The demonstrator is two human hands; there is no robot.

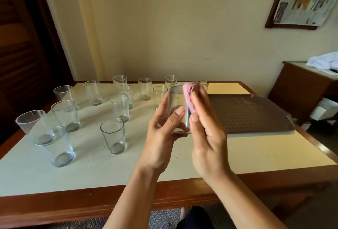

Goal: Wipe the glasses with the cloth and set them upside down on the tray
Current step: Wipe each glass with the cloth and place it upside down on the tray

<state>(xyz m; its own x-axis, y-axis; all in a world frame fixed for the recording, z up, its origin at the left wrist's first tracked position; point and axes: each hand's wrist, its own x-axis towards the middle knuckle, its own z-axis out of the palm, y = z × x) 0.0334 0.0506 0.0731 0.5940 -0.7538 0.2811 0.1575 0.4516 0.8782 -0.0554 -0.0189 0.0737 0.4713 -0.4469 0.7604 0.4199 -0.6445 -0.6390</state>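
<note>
Both hands are up over the middle of the table, working one glass: the left hand curls its fingers round the lower body to keep it steady, and the right hand presses a bunched pink cloth against the side near the rim, fingers fairly straight with the thumb pinning the cloth. The glass is held mouth away from the person and a little tilted, I would guess so the cloth can work along the wall and rim. Off to the right lies the dark tray, flat, with nothing on it that I can see, so this looks like an early glass. On the left stands a loose crowd of upright glasses, well apart from the tray and waiting their turn. One more glass peeks out behind the cloth near the tray's far corner, which might get knocked on the way over. A side cabinet with white cloths stands beyond.
</note>
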